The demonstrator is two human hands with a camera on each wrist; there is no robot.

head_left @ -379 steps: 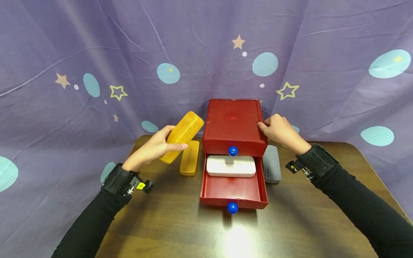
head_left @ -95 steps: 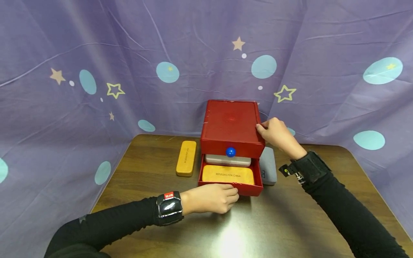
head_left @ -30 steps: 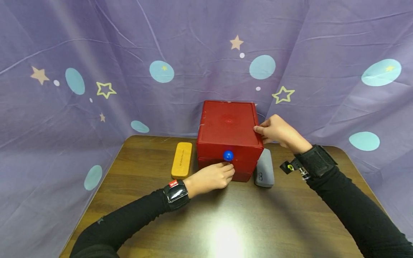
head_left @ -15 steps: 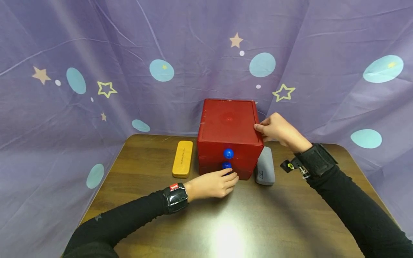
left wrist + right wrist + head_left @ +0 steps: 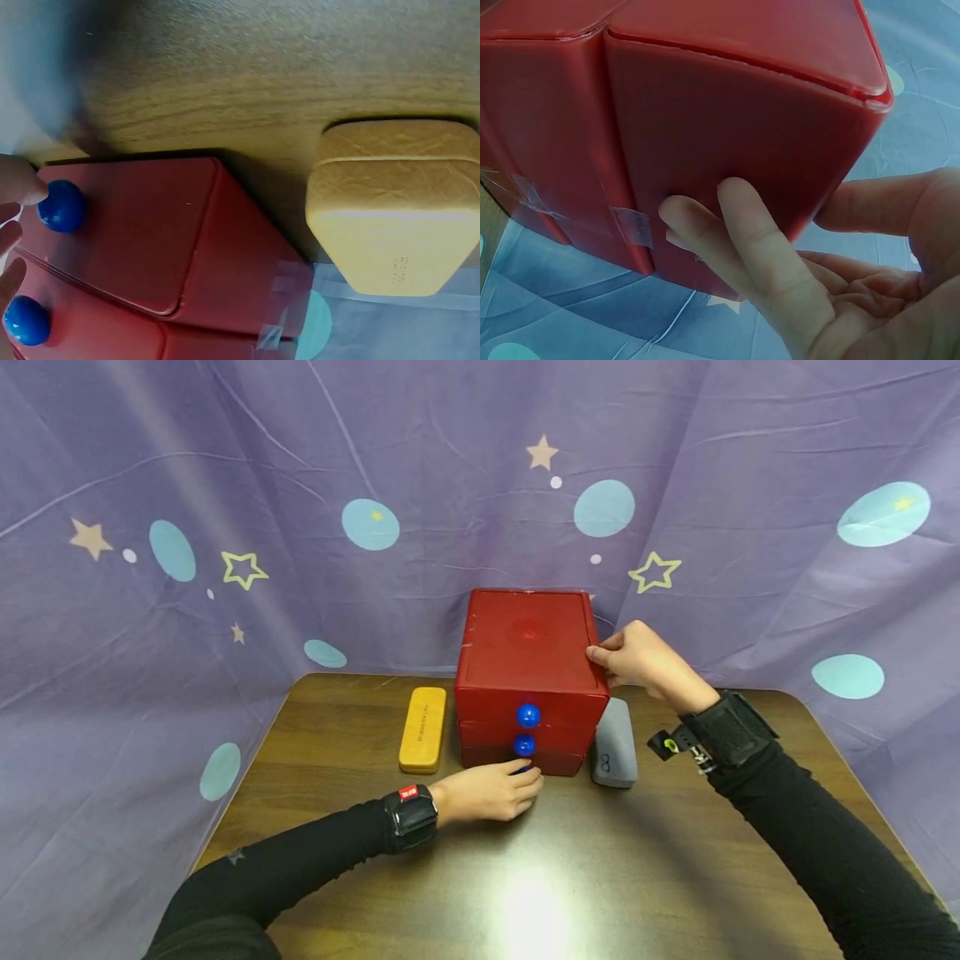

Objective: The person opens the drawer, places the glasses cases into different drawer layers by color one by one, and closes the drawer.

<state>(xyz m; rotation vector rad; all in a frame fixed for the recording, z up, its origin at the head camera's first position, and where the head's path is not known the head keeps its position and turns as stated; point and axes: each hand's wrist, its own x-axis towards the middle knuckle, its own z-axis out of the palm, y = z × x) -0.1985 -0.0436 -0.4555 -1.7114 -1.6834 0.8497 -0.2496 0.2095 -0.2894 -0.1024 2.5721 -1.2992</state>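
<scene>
A red two-drawer box [image 5: 528, 652] stands at the back middle of the wooden table [image 5: 570, 877], both drawers pushed in. Two blue knobs [image 5: 528, 715] show on its front. My left hand [image 5: 495, 789] rests on the table just in front of the box, fingers relaxed, fingertips [image 5: 16, 189] beside the lower knob [image 5: 61, 206]. My right hand [image 5: 637, 658] grips the box's upper right edge, with fingers [image 5: 735, 232] flat on the side wall [image 5: 705, 127] and the thumb [image 5: 877, 201] round the corner.
A yellow glasses case [image 5: 422, 740] lies on the table left of the box, seen close in the left wrist view [image 5: 394, 217]. A grey case [image 5: 615, 753] lies against the box's right side. A purple curtain [image 5: 225, 485] with stars hangs behind and around the table.
The lower drawer, open with a yellow case inside earlier, is now pushed in. My left hand has drawn back off the lower knob toward the table. The right hand stays on the box.
</scene>
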